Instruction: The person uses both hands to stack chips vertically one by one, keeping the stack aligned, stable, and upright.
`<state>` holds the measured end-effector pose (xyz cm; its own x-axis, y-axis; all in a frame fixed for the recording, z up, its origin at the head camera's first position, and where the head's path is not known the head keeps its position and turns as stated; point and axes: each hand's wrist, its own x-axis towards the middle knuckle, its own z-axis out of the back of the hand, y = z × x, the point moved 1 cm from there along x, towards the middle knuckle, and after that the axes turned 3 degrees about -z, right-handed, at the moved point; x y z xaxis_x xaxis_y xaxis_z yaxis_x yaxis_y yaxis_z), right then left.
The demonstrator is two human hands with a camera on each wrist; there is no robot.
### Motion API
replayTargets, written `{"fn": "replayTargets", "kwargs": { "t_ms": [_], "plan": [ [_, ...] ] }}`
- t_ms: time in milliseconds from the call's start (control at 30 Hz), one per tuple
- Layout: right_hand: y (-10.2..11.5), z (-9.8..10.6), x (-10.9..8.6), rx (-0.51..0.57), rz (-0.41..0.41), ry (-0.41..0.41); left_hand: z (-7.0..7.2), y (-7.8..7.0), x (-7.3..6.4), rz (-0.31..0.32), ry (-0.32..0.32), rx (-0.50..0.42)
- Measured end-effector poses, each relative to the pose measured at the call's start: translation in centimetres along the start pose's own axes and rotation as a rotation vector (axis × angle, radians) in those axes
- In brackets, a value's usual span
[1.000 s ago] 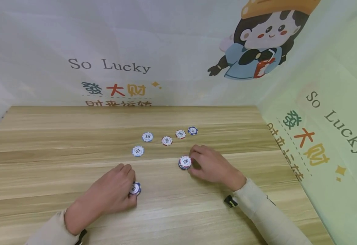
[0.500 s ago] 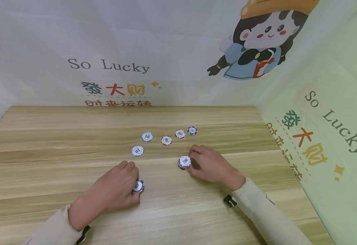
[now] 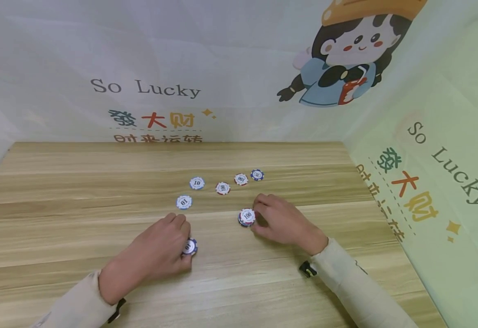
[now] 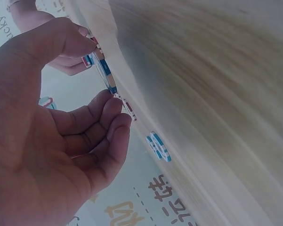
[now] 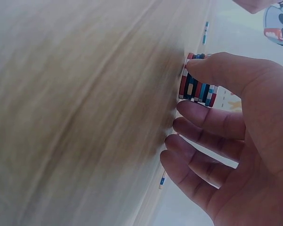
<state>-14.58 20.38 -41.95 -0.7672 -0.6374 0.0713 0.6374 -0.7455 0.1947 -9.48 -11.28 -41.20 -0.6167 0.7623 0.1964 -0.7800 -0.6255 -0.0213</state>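
Left of the table's middle, my left hand (image 3: 157,248) pinches a blue-edged poker chip (image 3: 190,246) marked 10 between thumb and fingertips. The left wrist view shows this chip (image 4: 105,70) edge-on, close over the table. To its right, my right hand (image 3: 284,223) has thumb and index finger around a short stack of poker chips (image 3: 246,217), topped by a red-edged 100. In the right wrist view the stack (image 5: 197,84) shows red, dark blue and light blue layers standing on the wood; the other fingers (image 5: 193,167) are loosely bent beside it.
Beyond the hands lie loose chips: two light-blue-edged 10s (image 3: 197,183), two red-edged 100s (image 3: 223,188) and a dark-blue-edged one (image 3: 257,175). A printed cloth (image 3: 239,54) hangs at the wooden table's (image 3: 79,182) back and right edges.
My left hand has slid right and slightly away from me with its chip, nearer the stack. The right hand and the stack have stayed in place.
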Motion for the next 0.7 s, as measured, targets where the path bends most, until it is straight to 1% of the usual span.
{"fn": "replayTargets", "kwargs": {
  "t_ms": [133,300,467,700],
  "plan": [
    [0.0,0.0,0.0,0.001,0.000,0.003,-0.1,-0.1,0.3,-0.017,-0.005,0.012],
    [0.1,0.0,0.1,0.003,-0.002,0.005,-0.1,-0.3,0.9,-0.032,0.007,0.014],
    [0.1,0.0,0.1,0.000,-0.012,0.007,0.0,-0.5,1.5,-0.039,0.021,0.016],
    [0.1,0.0,0.1,0.001,-0.005,0.006,0.1,-0.8,2.3,-0.045,0.034,0.018]
  ]
}}
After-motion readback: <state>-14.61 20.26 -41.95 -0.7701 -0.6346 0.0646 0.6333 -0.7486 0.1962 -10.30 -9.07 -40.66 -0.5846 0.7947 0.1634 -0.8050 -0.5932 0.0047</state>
